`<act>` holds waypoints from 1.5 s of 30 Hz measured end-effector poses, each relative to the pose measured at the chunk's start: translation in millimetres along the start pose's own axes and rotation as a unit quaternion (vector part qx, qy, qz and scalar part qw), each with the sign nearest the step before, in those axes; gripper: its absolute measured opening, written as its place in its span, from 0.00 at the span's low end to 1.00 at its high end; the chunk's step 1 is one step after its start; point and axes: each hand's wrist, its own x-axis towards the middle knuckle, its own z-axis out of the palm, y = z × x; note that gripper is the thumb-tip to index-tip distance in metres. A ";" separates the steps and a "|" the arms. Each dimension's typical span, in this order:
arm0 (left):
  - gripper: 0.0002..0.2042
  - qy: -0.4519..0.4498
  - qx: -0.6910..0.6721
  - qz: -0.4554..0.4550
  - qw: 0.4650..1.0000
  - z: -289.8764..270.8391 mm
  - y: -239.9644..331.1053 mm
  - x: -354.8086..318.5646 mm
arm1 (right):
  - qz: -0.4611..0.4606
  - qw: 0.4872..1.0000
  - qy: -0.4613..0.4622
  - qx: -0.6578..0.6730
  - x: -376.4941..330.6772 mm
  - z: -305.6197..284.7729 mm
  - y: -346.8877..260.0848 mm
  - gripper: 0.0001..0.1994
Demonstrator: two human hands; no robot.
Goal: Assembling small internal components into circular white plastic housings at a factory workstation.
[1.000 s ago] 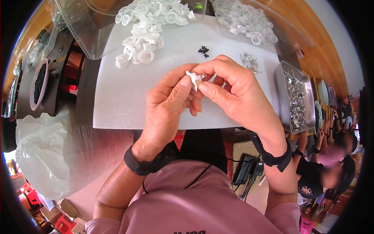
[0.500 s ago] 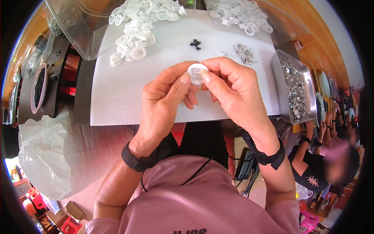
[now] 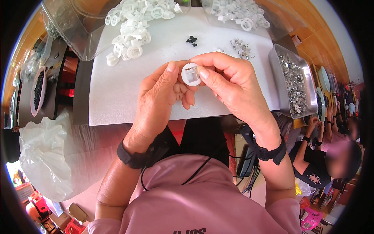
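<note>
My right hand has a round white plastic piece up over the dark bench!
Closest to me, black straps circle both wrists; past them, the right thumb and index finger pinch the piece narrowly by its edge, square recess facing me. And the left hand is right beside it, thumb lifted clear, other fingers curled; whether those touch the piece from behind, I cannot tell. Below lies a white foam sheet. Over right, a rectangular silver metal tray full of shiny metal bits! Farther out, a cluster of small black pieces, a scatter of small shiny pieces to its right. At the far side, two heaps of translucent white round plastic parts.
</note>
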 end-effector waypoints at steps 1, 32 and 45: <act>0.22 -0.004 -0.019 -0.016 1.000 -1.0 0.5 0.3 | -0.045 0.999 -0.008 -0.014 1.7 0.0 4.6 0.08; 0.13 0.013 -0.067 0.018 0.997 -3.9 -3.8 -0.1 | -0.037 0.983 -0.020 -0.181 5.7 -12.2 -3.9 0.04; 0.08 0.040 -0.029 0.025 0.998 1.1 -1.2 -0.3 | -0.022 0.831 0.052 -0.553 13.1 -77.1 7.7 0.09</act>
